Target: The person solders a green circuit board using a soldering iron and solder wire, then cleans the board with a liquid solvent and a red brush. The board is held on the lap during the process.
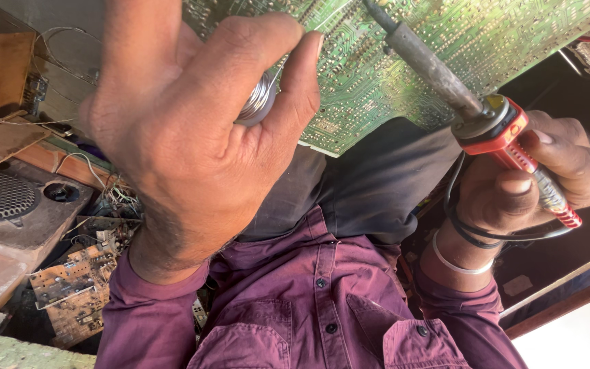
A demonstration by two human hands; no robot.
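A large green circuit board lies solder side up over my lap, at the top of the view. My left hand is raised in front of it, fingers closed around a small coil of silver solder wire. My right hand grips the red handle of a soldering iron. The iron's dark metal shaft slants up and left across the board, and its tip is cut off by the top edge. A black cord loops around my right wrist, next to a white bangle.
At the left stands a brown speaker box with a round grille. Loose brown circuit boards and tangled wires lie beside my left arm. A wooden box is at the far left. A wooden strip runs at lower right.
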